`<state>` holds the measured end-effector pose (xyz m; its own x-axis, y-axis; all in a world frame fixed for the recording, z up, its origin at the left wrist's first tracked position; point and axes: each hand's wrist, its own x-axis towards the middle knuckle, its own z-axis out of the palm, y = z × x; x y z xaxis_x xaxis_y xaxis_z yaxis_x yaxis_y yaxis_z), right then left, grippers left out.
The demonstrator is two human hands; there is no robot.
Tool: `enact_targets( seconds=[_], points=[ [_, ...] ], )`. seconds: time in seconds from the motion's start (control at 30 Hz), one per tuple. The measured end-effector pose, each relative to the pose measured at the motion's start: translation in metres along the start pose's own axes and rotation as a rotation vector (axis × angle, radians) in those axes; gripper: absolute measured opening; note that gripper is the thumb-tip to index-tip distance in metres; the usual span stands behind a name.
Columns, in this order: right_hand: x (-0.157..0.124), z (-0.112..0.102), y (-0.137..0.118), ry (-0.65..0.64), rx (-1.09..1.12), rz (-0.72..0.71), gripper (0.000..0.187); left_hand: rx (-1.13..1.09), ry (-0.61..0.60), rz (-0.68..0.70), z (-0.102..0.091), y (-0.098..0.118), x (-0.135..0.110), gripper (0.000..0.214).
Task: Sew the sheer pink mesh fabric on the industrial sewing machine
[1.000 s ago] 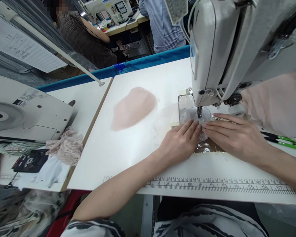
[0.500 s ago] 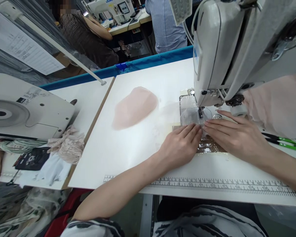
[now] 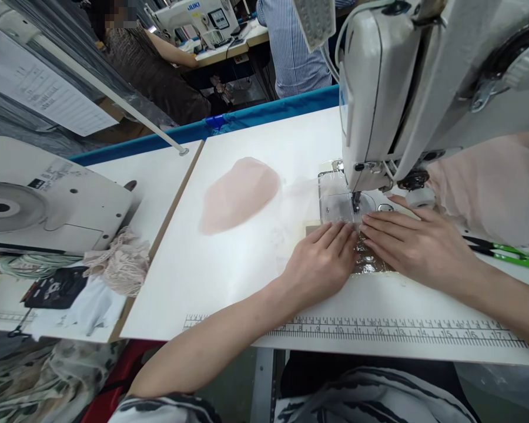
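My left hand lies on the sewing machine's bed just in front of the presser foot, fingers stretched and close together. From the other side my right hand rests flat with its fingers extended, their tips almost meeting the left fingertips. Both hands press down on the plastic-covered needle plate area. Any thin cloth under the fingers is too sheer or hidden to make out. Above them stands the white sewing machine head. A sheer pale pink fabric piece lies flat on the white table to the left.
More pink fabric is heaped right of the needle, near green-handled scissors. A printed ruler runs along the table's front edge. Another sewing machine and a yarn bundle are at left. Two people sit beyond the blue cloth edge.
The view has shifted slightly. Both hands stay close to the presser foot in nearly the same pose. At the far left, a person's arm has gone out of view.
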<state>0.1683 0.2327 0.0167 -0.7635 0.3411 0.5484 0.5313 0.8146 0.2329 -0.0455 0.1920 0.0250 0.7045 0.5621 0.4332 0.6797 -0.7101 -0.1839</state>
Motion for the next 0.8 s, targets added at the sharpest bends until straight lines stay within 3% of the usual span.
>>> enact_targets(
  seconds=[0.47, 0.8],
  points=[
    [0.006, 0.01, 0.006, -0.066, -0.13, 0.083, 0.036, -0.04, -0.023, -0.087, 0.016, -0.018, 0.005, 0.037],
    [0.001, 0.003, 0.009, -0.052, -0.06, 0.078, 0.031, -0.085, -0.056, -0.213, 0.024, -0.031, 0.007, 0.035]
  ],
)
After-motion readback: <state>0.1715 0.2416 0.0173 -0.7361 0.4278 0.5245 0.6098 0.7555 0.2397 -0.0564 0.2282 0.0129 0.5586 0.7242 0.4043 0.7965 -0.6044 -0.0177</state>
